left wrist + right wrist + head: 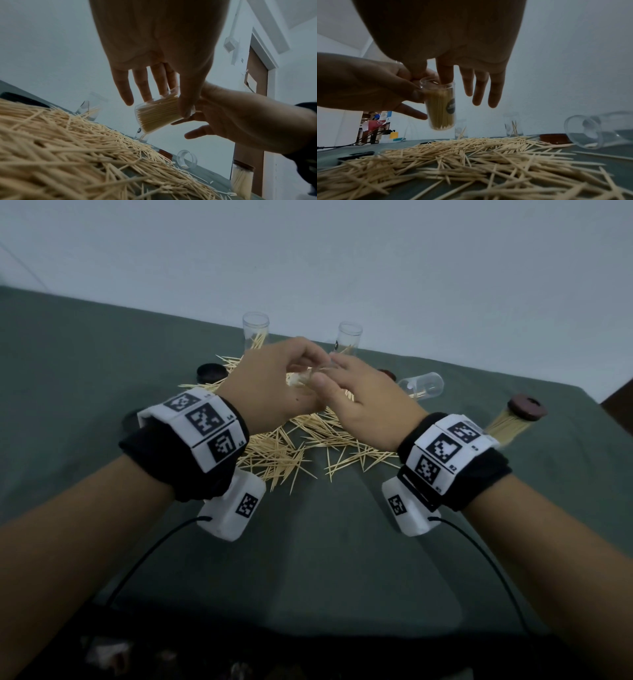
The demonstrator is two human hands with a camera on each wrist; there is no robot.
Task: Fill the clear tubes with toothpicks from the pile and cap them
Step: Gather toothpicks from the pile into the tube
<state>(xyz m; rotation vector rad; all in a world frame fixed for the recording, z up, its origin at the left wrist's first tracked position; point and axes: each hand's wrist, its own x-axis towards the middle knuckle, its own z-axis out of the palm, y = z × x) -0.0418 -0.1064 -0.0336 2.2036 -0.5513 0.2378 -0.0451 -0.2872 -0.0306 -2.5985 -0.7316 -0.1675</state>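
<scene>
Near edge: We saw the green cloth [342,559] run bare from our forearms up to the toothpick pile [301,440], with open room on both sides of it.
Pile: It lay spread under and between our two hands, its nearest sticks stopping short of the wrist bands.
Left hand: Our left hand [270,385] held the filled tube [441,105] above the pile, thumb and forefinger pinched at its rim, the remaining fingers hanging straight.
Right hand: Our right hand [363,402] hung loosely spread, its forefinger dipped into the tube's mouth; it gripped nothing.
Tube axis: In the right wrist view the tube's long axis stood nearly upright, mouth up, leaning a little; in the left wrist view it looked more steeply tilted.
Hidden: From the head view our fingers covered almost all of the tube, so we could not tell its fill level there.
Right side: A capped tube [510,422] full of toothpicks stood near the cloth's right edge; a tipped tube [423,385] lay on its side beside a brown cap [387,373], its mouth turned toward the pile.
Left side: A dark cap [210,372] lay at the pile's far left fringe.
Far edge: Two upright tubes, the left one [256,335] and the right one [348,341], stood just before the wall, each holding a few slanted sticks.
Blur: The small label on the right one was too faint to read.
</scene>
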